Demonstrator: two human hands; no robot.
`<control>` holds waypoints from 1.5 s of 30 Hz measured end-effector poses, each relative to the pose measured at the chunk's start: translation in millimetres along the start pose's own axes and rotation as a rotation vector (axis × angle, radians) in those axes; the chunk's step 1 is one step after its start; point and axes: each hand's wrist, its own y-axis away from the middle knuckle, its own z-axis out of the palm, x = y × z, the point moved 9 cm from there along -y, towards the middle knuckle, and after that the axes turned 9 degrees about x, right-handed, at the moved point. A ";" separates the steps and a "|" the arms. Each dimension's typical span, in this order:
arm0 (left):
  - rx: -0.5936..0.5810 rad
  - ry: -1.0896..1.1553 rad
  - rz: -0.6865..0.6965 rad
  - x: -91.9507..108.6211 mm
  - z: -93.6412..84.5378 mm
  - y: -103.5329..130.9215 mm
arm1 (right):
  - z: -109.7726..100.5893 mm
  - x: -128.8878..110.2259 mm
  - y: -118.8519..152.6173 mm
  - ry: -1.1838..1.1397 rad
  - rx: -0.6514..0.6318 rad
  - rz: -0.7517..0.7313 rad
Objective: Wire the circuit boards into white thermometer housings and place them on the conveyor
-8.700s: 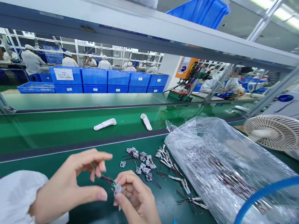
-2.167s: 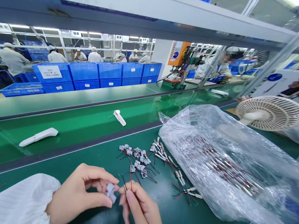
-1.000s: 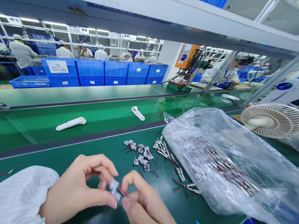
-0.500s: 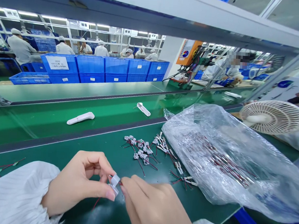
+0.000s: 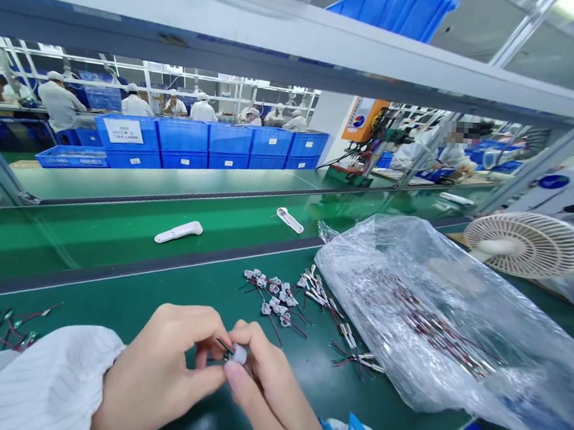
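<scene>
A small grey-white plastic part (image 5: 239, 354) with red and dark wires sits between both hands, low in the middle of the head view. My left hand (image 5: 173, 364) pinches the wires at its left side, thumb and forefinger together. My right hand (image 5: 270, 387) grips the part itself between thumb and fingers. Just beyond the hands lies a pile of similar grey parts with wires (image 5: 276, 299). Right of that pile are thin metal pieces with red wires (image 5: 328, 296). Small green boards with red wires (image 5: 6, 333) lie at the far left.
A clear plastic bag (image 5: 432, 317) of wired metal pieces covers the right side. Beyond it stands a white fan (image 5: 530, 245). White housings (image 5: 180, 232) rest on the green belt (image 5: 93, 234). Blue bins (image 5: 182, 135) and people in white stand farther back.
My right hand has turned and now grips the grey part. My left hand has shifted from the part to its wires. The view has tilted up, and the belt's white housings appear farther right.
</scene>
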 end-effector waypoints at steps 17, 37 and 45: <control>0.086 0.000 0.252 20.5 -37.7 12.9 | 18.3 12.7 3.9 -0.210 -0.088 0.070; 0.215 -0.291 0.163 -86.4 -98.9 -13.6 | -30.9 87.4 -261.9 -0.089 -0.099 0.140; 0.125 -0.107 -0.016 -152.7 -83.2 -37.4 | -29.7 196.4 -313.3 0.289 -0.240 0.131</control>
